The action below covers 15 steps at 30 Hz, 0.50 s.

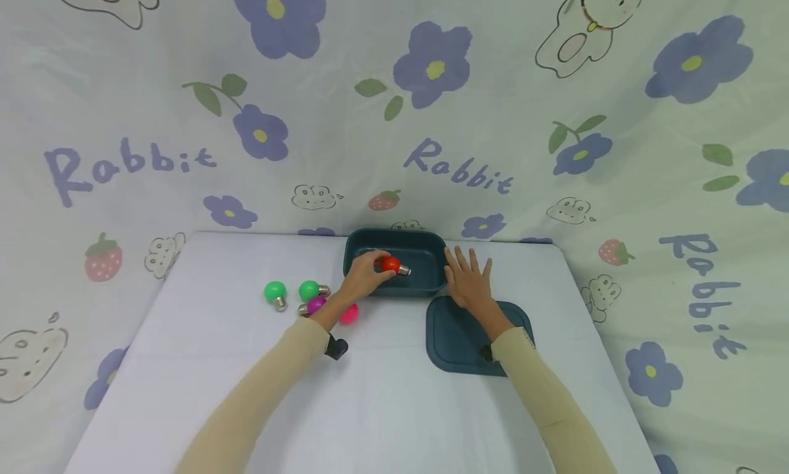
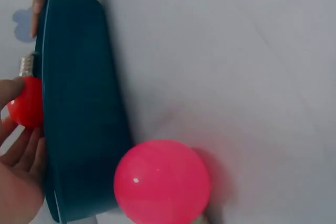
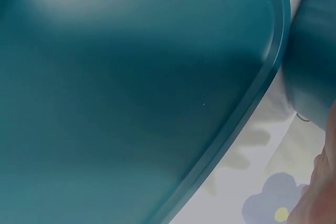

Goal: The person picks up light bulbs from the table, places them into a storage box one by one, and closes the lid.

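My left hand (image 1: 364,275) pinches a red light bulb (image 1: 391,264) by its round part, its silver screw base pointing right, over the dark teal box (image 1: 425,292). In the left wrist view the red bulb (image 2: 29,103) shows between thumb and fingers at the rim of the box (image 2: 79,103). Fingers spread and straight, my right hand (image 1: 467,279) rests at the right end of the box. Below that hand lies the teal lid (image 1: 459,344), which fills most of the right wrist view.
Left of the box lie two green bulbs (image 1: 274,292), a purple bulb (image 1: 317,305) and a pink bulb (image 1: 348,314), the last two partly behind my left forearm. A patterned cloth (image 1: 345,152) hangs behind the white table (image 1: 382,419).
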Motion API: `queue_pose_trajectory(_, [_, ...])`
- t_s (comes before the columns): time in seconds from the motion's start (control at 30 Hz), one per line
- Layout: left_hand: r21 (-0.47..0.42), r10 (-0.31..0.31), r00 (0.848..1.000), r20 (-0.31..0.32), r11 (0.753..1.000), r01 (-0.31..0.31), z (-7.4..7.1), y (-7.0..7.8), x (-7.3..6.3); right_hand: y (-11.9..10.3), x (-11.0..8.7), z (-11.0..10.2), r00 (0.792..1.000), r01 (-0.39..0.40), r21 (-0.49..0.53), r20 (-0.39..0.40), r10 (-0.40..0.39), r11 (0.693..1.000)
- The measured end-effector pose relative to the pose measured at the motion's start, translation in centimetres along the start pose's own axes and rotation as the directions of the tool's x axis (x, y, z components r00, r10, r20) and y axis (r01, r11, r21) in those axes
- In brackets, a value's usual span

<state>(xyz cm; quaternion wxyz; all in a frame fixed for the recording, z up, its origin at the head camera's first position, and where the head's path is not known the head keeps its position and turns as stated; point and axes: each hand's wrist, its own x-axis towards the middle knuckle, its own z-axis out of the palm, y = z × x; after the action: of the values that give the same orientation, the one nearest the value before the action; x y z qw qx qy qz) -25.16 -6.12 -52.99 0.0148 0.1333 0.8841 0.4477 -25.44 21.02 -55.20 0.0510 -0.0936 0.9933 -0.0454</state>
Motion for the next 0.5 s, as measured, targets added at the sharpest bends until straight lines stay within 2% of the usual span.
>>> queue_pose_trajectory(0.17, [0.018,-0.003,1.0,0.016,1.0,0.002,0.9,0.3,1.0,-0.1,0.0,-0.1,1.0,-0.003,-0.009,0.005,0.003,1.0])
queue_pose_trajectory(0.5, [0.061,-0.051,0.996,0.073,0.997,0.047,2.9,0.9,2.3,0.0,0.1,-0.2,1.0,-0.011,-0.027,-0.01,0.011,1.0])
